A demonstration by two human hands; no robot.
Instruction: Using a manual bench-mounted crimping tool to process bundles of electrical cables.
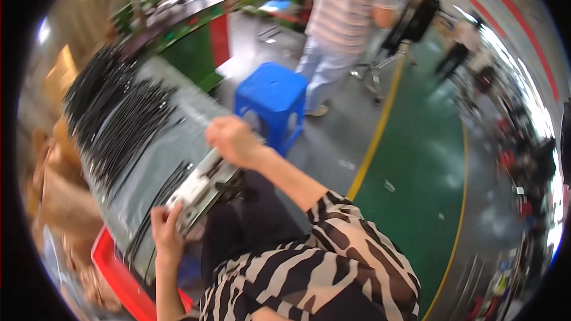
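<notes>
A white block fixture with a metal base (195, 185) sits at the table's edge in front of me. At its near end is my left hand (167, 233), with thumb and fingers bent against the white block; whatever they pinch is too small to tell. Over the far end, my right hand (235, 142) is curled closed, and its contents are hidden. Thin black cables (156, 207) run along the table beside the fixture, next to my left hand. A big pile of similar black cables (128, 125) covers the table's far left part.
The grey-topped table (190, 98) runs away to the far left. A red bin (113, 270) stands below its near edge, with brown wrapping (59, 190) along the left. Beyond my right hand is a blue stool (270, 89); a person in a striped shirt (348, 12) stands behind it.
</notes>
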